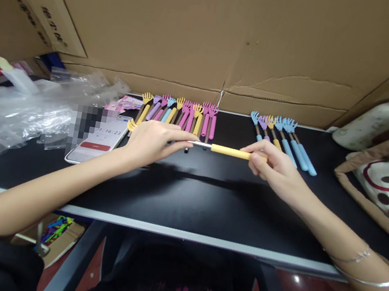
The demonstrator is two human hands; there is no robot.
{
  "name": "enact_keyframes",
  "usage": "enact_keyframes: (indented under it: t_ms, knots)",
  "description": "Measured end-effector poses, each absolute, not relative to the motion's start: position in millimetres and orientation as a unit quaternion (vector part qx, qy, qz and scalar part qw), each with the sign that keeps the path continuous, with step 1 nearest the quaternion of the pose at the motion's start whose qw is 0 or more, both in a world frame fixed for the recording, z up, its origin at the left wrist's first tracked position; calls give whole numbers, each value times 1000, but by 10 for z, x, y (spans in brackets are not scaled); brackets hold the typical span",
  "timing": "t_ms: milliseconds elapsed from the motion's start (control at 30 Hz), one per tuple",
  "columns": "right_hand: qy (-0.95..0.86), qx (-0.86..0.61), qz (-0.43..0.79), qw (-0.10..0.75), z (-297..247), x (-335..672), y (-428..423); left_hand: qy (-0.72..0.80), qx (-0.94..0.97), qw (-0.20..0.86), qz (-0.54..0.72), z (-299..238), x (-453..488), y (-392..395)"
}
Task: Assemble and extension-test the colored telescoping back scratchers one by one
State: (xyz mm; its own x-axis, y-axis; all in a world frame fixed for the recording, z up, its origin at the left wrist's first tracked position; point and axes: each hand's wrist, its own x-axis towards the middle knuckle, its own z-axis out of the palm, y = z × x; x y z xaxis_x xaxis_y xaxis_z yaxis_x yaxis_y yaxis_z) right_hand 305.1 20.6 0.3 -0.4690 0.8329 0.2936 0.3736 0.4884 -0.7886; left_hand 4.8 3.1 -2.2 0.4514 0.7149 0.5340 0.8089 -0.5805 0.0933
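I hold a yellow back scratcher (229, 151) level above the black table (185, 199). My left hand (153, 142) is closed round its metal rod near the yellow claw head, which pokes out at my wrist. My right hand (273, 167) pinches the far end of its yellow foam handle. Behind my hands lie two rows of the same scratchers: a mixed row of yellow, purple, pink and blue ones (181, 113), and a smaller, mostly blue row (286, 139) to the right.
A phone (99, 141) showing a timer lies left of my left hand. Crumpled clear plastic bags (17, 104) cover the table's left end. A fabric tote bag (388, 174) stands at the right. Cardboard sheets (214, 33) wall the back.
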Motion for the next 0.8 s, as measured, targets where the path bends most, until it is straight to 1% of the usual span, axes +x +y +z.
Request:
enact_keyframes:
  t_ms: [100,167,267,367,500,633,733,800]
  knots:
    - [-741,-396,439,318,-21,3046,209,-439,-849,136,-262,-24,60,7]
    - [-715,-408,483,299,-37,3048,214,-430,-850,156,-260,-19,66,-6]
    - [-700,-411,510,285,-58,3048,225,-427,-855,153,-253,-7,70,-17]
    - [-708,-395,504,299,-79,3035,237,-426,-862,117,-248,-5,73,-13]
    - [-739,-384,436,341,-95,3007,241,-449,-859,43,-242,-23,96,0]
    - [-786,-403,292,367,-81,2995,223,-487,-841,-20,-234,-16,115,21]
    - [-809,-418,184,370,-66,2997,208,-502,-833,-39,-229,22,109,38]
    - [-814,-426,138,370,-58,3003,207,-511,-833,-38,-210,54,99,44]
